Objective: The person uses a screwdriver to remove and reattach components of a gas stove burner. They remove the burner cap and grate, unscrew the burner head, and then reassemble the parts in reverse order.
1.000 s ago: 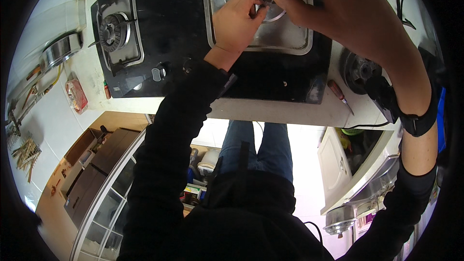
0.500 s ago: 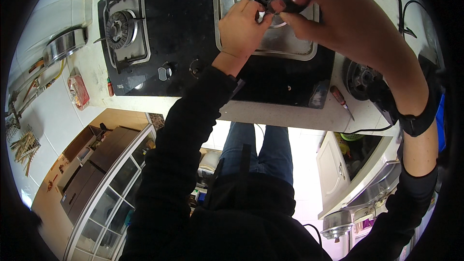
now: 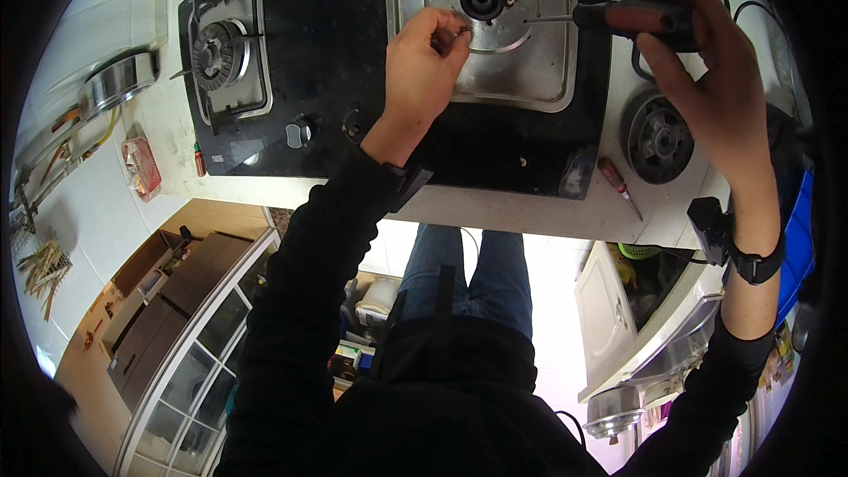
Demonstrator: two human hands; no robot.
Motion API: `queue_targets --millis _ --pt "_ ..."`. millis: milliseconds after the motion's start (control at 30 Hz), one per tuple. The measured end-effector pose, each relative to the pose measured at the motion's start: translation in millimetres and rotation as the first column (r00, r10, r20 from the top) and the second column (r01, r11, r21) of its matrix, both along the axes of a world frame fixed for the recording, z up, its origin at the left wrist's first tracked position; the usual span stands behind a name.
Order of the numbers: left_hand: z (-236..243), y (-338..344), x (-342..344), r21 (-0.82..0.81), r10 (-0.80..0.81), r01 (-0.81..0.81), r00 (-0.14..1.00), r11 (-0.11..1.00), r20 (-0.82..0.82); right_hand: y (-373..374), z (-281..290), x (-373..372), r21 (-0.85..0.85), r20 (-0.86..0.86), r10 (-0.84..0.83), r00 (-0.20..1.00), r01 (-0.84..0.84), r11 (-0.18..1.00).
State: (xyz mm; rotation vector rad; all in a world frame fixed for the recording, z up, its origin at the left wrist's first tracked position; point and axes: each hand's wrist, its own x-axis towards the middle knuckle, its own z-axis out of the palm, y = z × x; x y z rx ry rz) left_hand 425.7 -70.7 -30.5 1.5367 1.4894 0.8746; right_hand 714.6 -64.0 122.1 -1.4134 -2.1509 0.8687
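A large screwdriver (image 3: pixel 629 18) with a thick black and reddish handle lies sideways in my right hand (image 3: pixel 723 79), its thin shaft pointing left over the steel burner pan (image 3: pixel 552 79). The fingers are closed around the handle end. Over the left part of that pan, my left hand (image 3: pixel 413 75) pinches something small and dark between thumb and fingertips; its kind is too small to make out. Just beyond those fingertips stands the bare black burner seat (image 3: pixel 482 1), a ring with short prongs in the pan's middle.
The black glass hob (image 3: pixel 340 44) carries another burner (image 3: pixel 220 53) with its pan support at left. On the right counter lie a round black burner part (image 3: pixel 658 137) and a small red-handled screwdriver (image 3: pixel 620 185). Another small red-handled tool (image 3: pixel 200 159) sits at the left edge. Cables run at far right.
My right hand has moved right, away from the burner, and tipped the screwdriver from upright to sideways. My left hand has shifted slightly left and down, leaving the burner seat uncovered.
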Motion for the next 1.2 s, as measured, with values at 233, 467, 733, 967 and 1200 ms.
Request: queue_targets --millis 233,467,733,967,1200 --pt "-8.7 2.6 14.4 0.159 -0.066 0.073 0.997 0.985 -0.046 3.0 -13.9 -10.5 0.015 -0.072 0.032 0.997 -0.031 0.999" --pt "-10.3 4.4 17.3 0.174 -0.043 0.046 0.999 0.984 -0.022 3.0 4.5 -42.0 0.026 -0.066 -0.078 0.995 0.080 0.996" --pt "-4.6 2.8 -0.2 0.238 -0.039 0.074 0.988 0.968 -0.148 11.1 -14.9 -17.7 0.021 -0.192 -0.029 0.981 0.034 0.999" --pt "10.4 82.8 -53.6 0.451 -0.052 0.283 0.887 0.846 -0.459 34.5 -37.0 0.0 -0.319 -0.211 -0.357 0.910 0.281 0.905" --pt "1.3 151.7 -50.1 0.371 -0.138 0.556 0.671 0.744 -0.729 89.9 -132.5 -28.3 0.204 0.452 -0.216 0.866 0.135 0.970"
